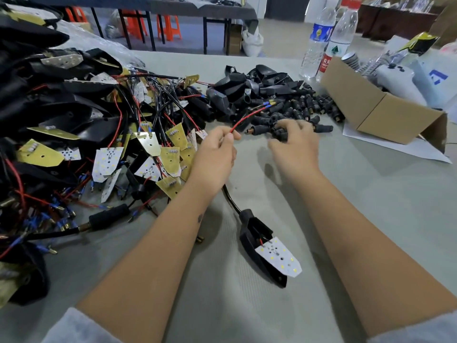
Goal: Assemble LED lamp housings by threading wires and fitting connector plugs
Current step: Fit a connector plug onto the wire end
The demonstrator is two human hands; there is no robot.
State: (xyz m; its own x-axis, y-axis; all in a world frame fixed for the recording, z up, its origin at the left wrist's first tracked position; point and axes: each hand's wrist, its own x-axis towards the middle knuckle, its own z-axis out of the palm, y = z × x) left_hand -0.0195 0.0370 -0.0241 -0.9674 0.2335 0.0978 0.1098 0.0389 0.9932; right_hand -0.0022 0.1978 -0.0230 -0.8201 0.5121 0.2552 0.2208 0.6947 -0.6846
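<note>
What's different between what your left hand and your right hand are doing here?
The left hand pinches a red wire between thumb and fingertips; the right hand grips no wire and reaches with loosely spread fingers into the pile of black connector plugs. The left hand sits by the heap of LED boards; the right is nearer the cardboard box. Both hover above the table.

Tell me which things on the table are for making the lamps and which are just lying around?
For the job:
- thin red wire pinched by the left hand
- black plastic connector plugs under the right hand
- black lamp housing with white LED board
- heap of wired LED boards

Lying about:
- two clear plastic water bottles
- brown cardboard box
</note>
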